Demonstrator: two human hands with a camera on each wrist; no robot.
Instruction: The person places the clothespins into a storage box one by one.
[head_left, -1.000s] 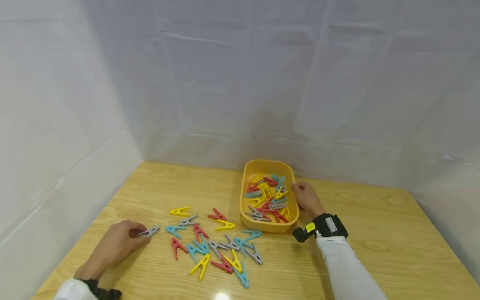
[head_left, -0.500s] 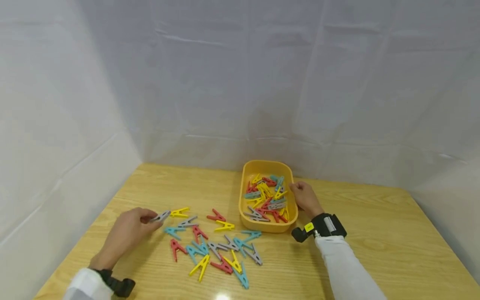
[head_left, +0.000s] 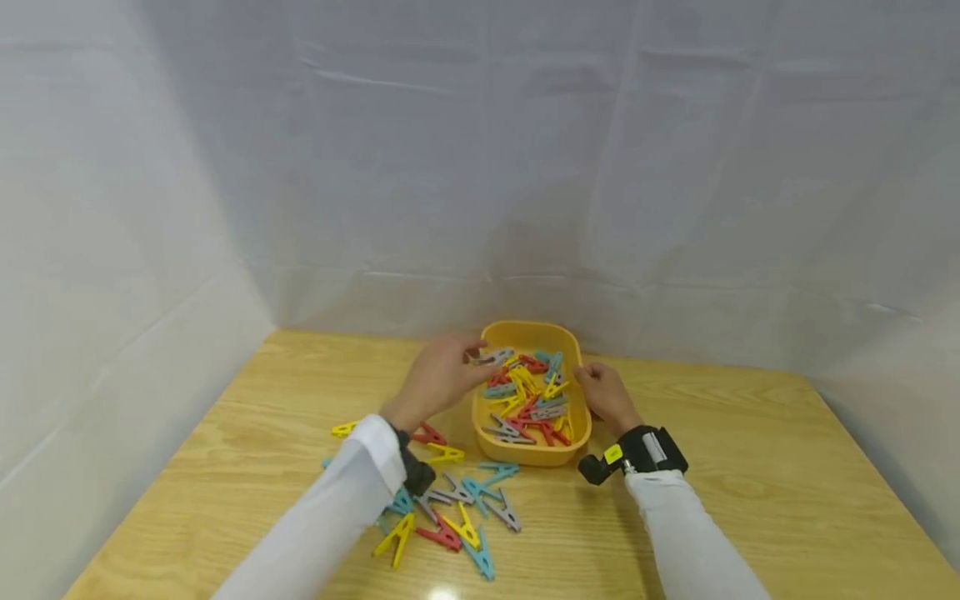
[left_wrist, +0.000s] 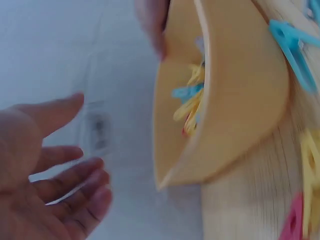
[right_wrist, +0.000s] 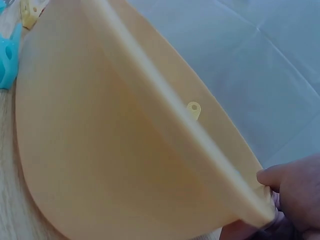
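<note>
Left wrist view blurred (tray (left_wrist: 235, 100) smeared, pegs (left_wrist: 192, 97) indistinct)

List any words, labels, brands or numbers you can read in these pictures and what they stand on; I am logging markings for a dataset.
No readable text in any view.
Yellow tag on the right wrist camera: too small to tell whether it bears print.
Yellow tray, clothespins, wooden table and white backdrop: no lettering shows.
The left hand pinches a grey clothespin with no marking; the right hand grips the tray's rim.
</note>
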